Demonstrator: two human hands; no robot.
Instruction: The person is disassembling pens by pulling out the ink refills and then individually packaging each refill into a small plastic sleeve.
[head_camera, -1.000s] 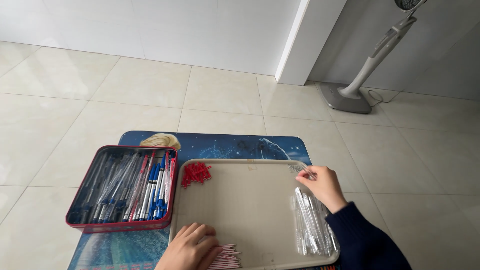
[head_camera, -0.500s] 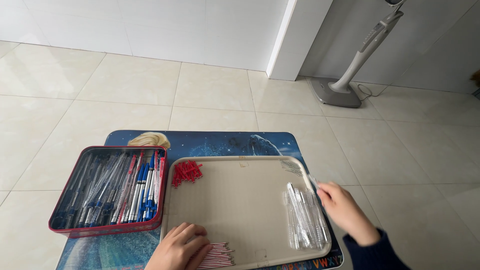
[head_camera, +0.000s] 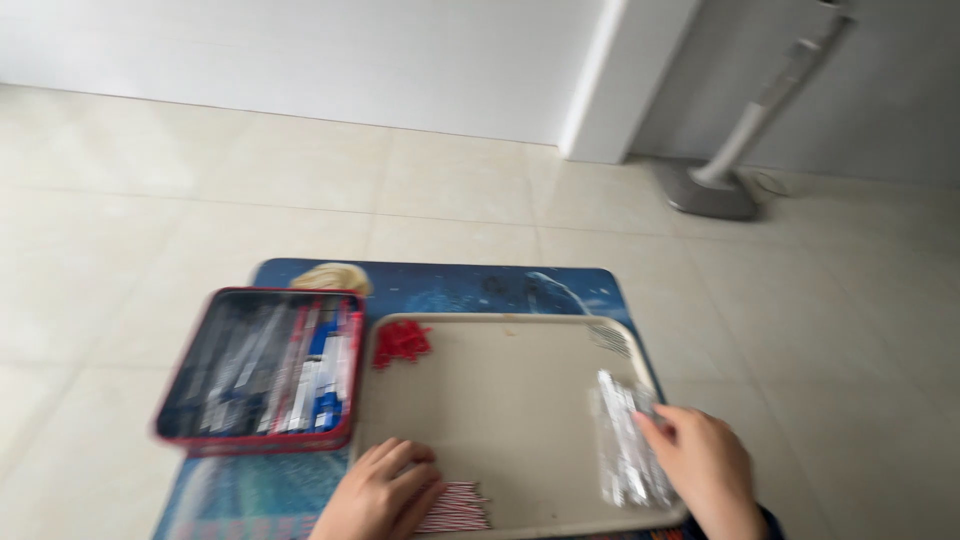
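— What do you see from the head camera?

— I see a beige tray (head_camera: 500, 400) lying on a blue picture mat (head_camera: 450, 285) on the tiled floor. My right hand (head_camera: 705, 470) is at the right edge of the tray, and its fingers touch a pile of clear plastic tubes (head_camera: 625, 450). If they really pinch one tube, I cannot tell (the picture is blurred).

— And the left hand?

— My left hand (head_camera: 380, 495) rests at the near edge of the tray, fingers half curled and spread, lying on a bundle of red-and-white striped sticks (head_camera: 455, 508). It touches them, but it does not close around them.

— Other things?

— A small heap of red caps (head_camera: 402, 342) sits in the far left corner of the tray. Just beside the tray, on the left, stands a red tin box (head_camera: 260, 372) with pens inside, some blue and white.
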